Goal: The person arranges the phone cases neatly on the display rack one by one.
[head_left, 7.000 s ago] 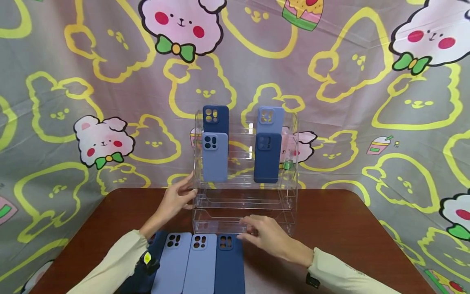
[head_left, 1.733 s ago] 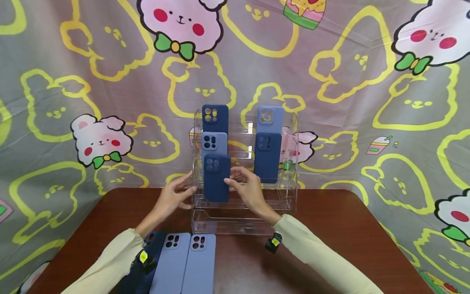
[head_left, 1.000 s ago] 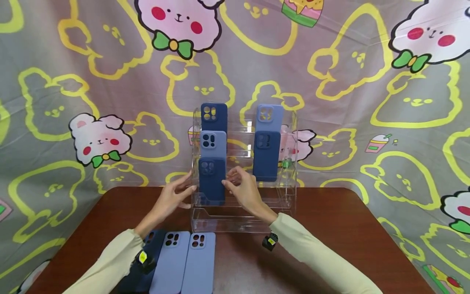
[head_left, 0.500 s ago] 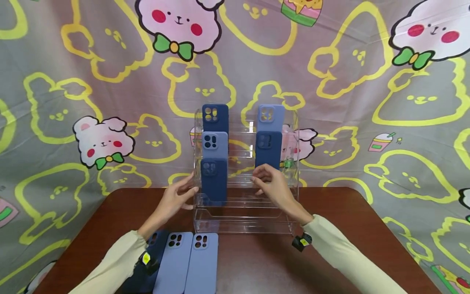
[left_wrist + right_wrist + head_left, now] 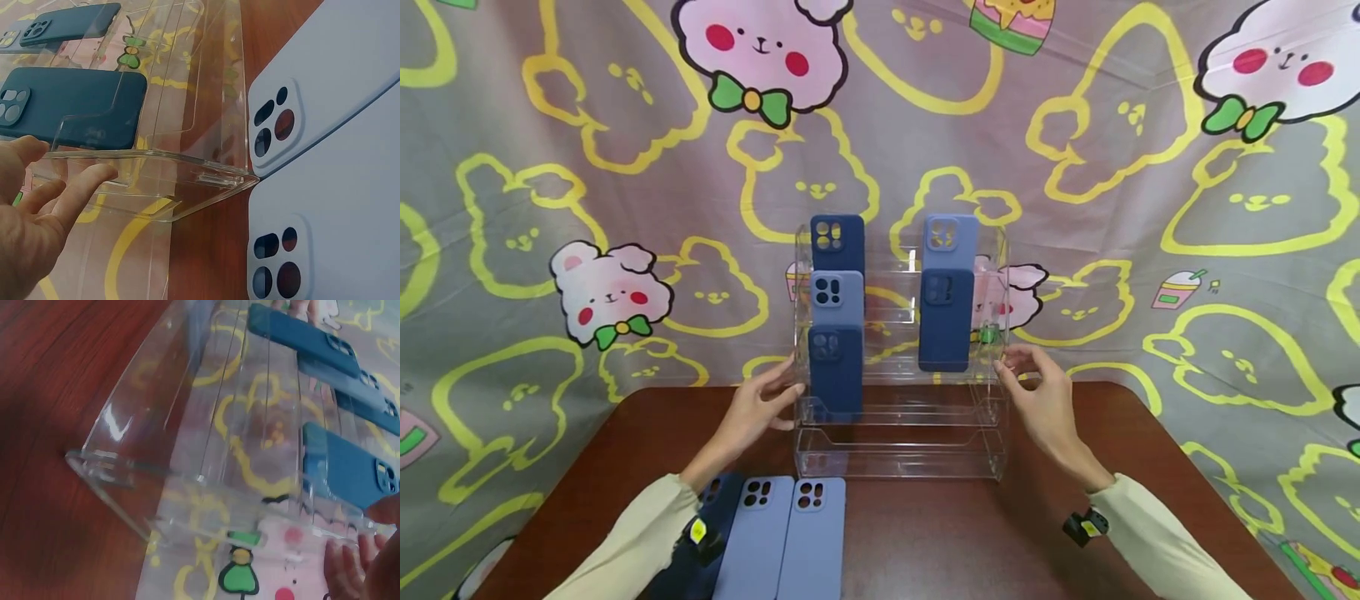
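Note:
A clear acrylic tiered stand (image 5: 898, 462) holds several upright phone cases. The left column has a dark blue case (image 5: 837, 250) on top, a light blue case (image 5: 837, 308) below and another dark blue case (image 5: 837, 375) lowest. In the right column a light blue case (image 5: 951, 242) is above a dark blue case (image 5: 945, 321). My left hand (image 5: 760, 404) touches the stand's left side, its fingers (image 5: 78, 194) fairly straight along the clear panel. My right hand (image 5: 1045, 400) is at the right side, thumb by the front edge, fingertips (image 5: 350, 565) against the outside; it has no case.
Light blue cases (image 5: 812, 542) lie flat on the brown table (image 5: 940, 542) at the front left, beside a dark blue case (image 5: 718, 508) partly hidden by my left sleeve. Behind the stand hangs a patterned cloth (image 5: 895, 167).
My right hand took a dark blue phone case from the table and set it lowest in the left column, then let go and moved right to the stand's side. My left hand stayed.

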`<state>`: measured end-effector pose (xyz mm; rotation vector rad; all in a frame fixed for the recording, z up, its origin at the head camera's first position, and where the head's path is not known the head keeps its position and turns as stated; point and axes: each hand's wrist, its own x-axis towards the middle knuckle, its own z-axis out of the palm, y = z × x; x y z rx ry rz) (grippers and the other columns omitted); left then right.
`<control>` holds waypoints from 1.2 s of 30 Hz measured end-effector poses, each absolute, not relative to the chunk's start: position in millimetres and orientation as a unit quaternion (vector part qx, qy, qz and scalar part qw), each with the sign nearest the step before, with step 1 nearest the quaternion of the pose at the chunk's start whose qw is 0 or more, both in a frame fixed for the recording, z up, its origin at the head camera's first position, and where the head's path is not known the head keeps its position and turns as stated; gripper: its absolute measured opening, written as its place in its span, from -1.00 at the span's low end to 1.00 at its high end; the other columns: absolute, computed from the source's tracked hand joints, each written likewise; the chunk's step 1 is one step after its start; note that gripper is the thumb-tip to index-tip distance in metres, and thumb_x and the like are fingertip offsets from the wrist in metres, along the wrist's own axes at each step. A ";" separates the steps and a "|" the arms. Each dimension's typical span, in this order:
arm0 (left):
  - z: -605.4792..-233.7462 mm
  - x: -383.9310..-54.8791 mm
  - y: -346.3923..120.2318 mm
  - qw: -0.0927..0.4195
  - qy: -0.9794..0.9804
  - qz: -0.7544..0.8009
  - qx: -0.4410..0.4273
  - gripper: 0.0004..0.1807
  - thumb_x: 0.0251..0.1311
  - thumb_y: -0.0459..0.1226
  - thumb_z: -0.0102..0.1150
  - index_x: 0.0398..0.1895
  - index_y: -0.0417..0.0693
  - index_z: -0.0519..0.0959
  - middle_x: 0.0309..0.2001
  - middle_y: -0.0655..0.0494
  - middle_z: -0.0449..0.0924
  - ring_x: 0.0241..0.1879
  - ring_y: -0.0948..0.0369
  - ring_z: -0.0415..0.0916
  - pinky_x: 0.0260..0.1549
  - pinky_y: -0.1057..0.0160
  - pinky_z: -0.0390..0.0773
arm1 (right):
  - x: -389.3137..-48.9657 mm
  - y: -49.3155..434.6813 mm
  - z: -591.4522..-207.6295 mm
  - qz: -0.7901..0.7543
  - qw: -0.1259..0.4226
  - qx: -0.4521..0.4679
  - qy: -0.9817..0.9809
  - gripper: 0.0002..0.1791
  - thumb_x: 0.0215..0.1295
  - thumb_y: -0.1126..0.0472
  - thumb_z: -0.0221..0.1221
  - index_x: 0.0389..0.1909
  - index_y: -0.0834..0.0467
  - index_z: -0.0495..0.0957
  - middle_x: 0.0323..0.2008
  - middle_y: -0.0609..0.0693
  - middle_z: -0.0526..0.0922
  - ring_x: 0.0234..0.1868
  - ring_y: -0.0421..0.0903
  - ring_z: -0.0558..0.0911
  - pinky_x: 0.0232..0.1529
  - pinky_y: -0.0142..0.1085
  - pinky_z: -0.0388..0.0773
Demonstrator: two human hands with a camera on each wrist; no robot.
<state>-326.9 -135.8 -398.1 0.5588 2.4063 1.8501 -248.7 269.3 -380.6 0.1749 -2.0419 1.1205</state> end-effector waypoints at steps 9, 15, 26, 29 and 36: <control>-398.0 -329.1 -135.3 0.016 0.775 0.602 0.193 -0.28 0.49 -0.25 0.24 0.64 -0.06 0.23 0.59 -0.24 0.19 0.24 -0.28 0.56 -0.35 0.06 0.82 | -242.2 290.7 -375.9 0.521 0.196 0.031 -0.830 -0.42 0.48 0.34 0.26 0.46 0.32 0.38 0.15 0.45 0.64 -0.08 -0.18 0.75 -0.17 -0.31 0.79; -399.6 -325.5 -138.8 0.014 0.782 0.594 0.190 -0.27 0.50 -0.23 0.23 0.64 -0.06 0.21 0.60 -0.25 0.18 0.23 -0.27 0.58 -0.32 0.00 0.81 | -243.0 295.5 -376.3 0.576 0.092 0.057 -0.811 -0.30 0.53 0.39 0.17 0.60 0.33 0.17 0.30 0.57 0.47 0.08 0.05 0.75 -0.15 -0.07 0.81; -400.3 -327.8 -137.3 0.026 0.781 0.597 0.184 -0.25 0.49 -0.17 0.25 0.66 0.02 0.20 0.61 -0.23 0.16 0.26 -0.28 0.55 -0.30 0.06 0.82 | -241.7 298.0 -376.1 0.567 0.095 0.058 -0.816 -0.27 0.50 0.44 0.18 0.62 0.28 0.18 0.29 0.54 0.49 0.09 0.10 0.74 -0.23 -0.05 0.82; -398.9 -329.5 -136.3 0.024 0.784 0.593 0.182 -0.25 0.49 -0.16 0.25 0.66 0.05 0.20 0.61 -0.22 0.16 0.25 -0.27 0.56 -0.28 0.04 0.82 | -241.5 297.8 -374.5 0.554 0.106 0.063 -0.823 -0.28 0.49 0.46 0.17 0.61 0.29 0.19 0.28 0.52 0.51 0.01 -0.09 0.77 -0.26 -0.07 0.82; -393.9 -329.2 -136.7 0.029 0.780 0.599 0.180 -0.24 0.50 -0.17 0.25 0.67 0.02 0.19 0.51 -0.37 0.30 0.30 -0.30 0.51 -0.20 -0.01 0.81 | -242.7 296.4 -372.5 0.534 0.115 0.059 -0.836 -0.29 0.50 0.43 0.18 0.61 0.25 0.20 0.26 0.47 0.56 0.09 0.24 0.73 -0.29 -0.15 0.82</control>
